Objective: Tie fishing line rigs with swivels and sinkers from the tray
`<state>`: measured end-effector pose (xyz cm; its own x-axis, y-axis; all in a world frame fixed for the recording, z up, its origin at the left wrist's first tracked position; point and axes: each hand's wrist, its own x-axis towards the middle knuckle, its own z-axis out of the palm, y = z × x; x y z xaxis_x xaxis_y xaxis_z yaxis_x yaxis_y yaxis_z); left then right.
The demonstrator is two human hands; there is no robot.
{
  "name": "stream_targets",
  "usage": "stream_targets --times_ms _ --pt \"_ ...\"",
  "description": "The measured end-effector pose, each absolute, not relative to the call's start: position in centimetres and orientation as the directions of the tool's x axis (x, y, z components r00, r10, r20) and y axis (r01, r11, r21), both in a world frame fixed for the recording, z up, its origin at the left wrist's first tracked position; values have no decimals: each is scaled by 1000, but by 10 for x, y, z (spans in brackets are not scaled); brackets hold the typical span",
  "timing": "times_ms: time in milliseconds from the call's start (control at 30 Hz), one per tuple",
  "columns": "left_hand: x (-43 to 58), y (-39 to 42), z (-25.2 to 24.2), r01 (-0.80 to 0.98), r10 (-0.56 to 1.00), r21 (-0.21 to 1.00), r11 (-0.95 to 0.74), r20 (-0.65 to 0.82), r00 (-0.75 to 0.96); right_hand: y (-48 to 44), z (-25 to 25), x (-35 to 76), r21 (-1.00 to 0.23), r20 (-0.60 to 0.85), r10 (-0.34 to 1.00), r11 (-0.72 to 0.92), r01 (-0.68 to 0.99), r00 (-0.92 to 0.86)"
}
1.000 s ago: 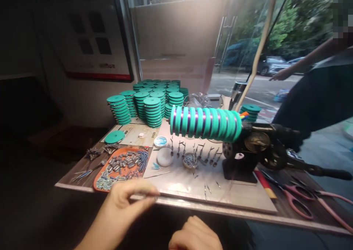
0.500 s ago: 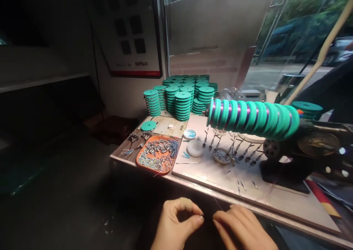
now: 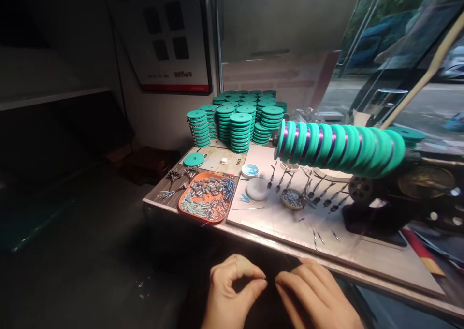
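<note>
My left hand [image 3: 235, 290] is in front of the table's near edge, thumb and index fingertip pinched together. A tan bandage [image 3: 243, 266] wraps its index finger. Whatever sits in that pinch is too small to make out. Just to the right, my right hand [image 3: 315, 292] has its fingers bent and drawn together. A fine thread-like line [image 3: 287, 258] runs faintly by its fingertips. A small gap separates the two hands. Beyond them, several small metal and blue pieces [image 3: 319, 238] lie on the pale board [image 3: 268, 225].
An orange tray [image 3: 181, 212] of sinkers and small parts is at the left. Stacked green foam spools [image 3: 240, 118] stand behind. A row of green spools [image 3: 337, 147] wound with purple line sits on a dark machine [image 3: 377, 222]. Small dishes, including one of beads [image 3: 293, 198], are mid-board.
The view has shifted slightly. Both hands keep their pinched poses, a little higher and slightly left in view. A blurred shape now shows outside the window at right.
</note>
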<state>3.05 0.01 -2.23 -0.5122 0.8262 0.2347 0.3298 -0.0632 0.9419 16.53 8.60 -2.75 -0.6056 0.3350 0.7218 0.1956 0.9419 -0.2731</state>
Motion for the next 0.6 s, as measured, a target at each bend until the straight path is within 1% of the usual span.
stream_targets --times_ms 200,600 --pt "29 -1 -25 460 818 877 -141 365 -445 84 -25 163 -259 703 332 943 208 -629" --pt "27 -2 -23 626 797 763 -158 473 -375 84 -26 161 -246 695 319 948 204 -645"
